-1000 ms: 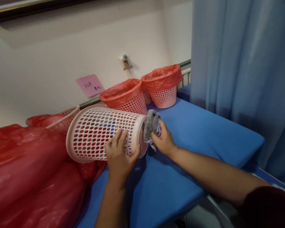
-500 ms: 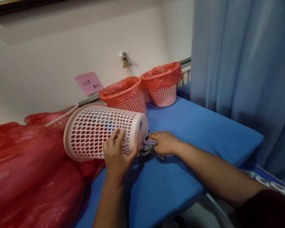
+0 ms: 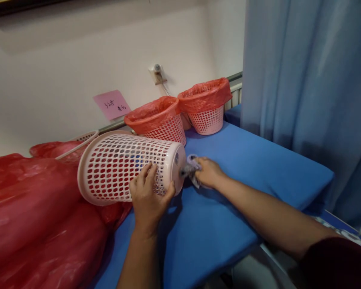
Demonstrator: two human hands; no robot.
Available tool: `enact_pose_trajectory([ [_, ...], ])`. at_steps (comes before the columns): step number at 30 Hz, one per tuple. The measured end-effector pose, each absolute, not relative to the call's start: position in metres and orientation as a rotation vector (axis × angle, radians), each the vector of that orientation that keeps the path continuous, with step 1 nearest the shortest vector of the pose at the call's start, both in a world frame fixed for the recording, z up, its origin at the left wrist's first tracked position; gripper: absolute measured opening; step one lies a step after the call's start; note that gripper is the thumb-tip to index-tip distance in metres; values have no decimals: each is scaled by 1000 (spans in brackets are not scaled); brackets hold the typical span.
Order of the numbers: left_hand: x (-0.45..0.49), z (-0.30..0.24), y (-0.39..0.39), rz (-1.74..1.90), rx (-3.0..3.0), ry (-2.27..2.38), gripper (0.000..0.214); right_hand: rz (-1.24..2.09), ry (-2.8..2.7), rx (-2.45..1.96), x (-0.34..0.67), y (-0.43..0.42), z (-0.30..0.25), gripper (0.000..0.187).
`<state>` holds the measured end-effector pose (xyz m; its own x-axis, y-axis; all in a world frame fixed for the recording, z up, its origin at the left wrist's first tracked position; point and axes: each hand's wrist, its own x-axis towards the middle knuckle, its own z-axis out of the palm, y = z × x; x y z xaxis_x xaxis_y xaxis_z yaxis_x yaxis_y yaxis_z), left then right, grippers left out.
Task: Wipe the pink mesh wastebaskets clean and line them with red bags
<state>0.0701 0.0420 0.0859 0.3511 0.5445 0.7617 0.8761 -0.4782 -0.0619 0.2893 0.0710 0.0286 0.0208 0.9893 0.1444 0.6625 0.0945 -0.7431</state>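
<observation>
Mattress (image 3: 243, 188) in blue carries a pink basket (image 3: 120, 168) lying on its side, grasped near its base by the left hand (image 3: 149, 196), while the right hand (image 3: 207, 172), clenched on a grey cloth (image 3: 190, 166), presses it against that base.

Right hand (image 3: 209, 172) hides most of the grey cloth (image 3: 189, 168); writing on the pink note (image 3: 112, 104) is unreadably small.

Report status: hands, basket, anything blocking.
Left hand steadies tipped pink basket. Right hand holds grey cloth at its base. Red bags beside its rim.
</observation>
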Motion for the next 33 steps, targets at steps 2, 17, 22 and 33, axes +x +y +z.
enact_pose_trajectory([
  [2,73,85,42,-961,-2149,-1229,56,556,-1432,-1650,295,86,30,54],
  [17,79,80,43,-974,-2168,-1233,58,847,-1642,-1461,253,28,40,33],
  [22,79,78,46,-995,-2128,-1198,58,861,-1352,-1403,242,46,23,47],
  [33,79,75,46,-1017,-2108,-1191,59,823,-1045,-1072,243,56,14,35],
])
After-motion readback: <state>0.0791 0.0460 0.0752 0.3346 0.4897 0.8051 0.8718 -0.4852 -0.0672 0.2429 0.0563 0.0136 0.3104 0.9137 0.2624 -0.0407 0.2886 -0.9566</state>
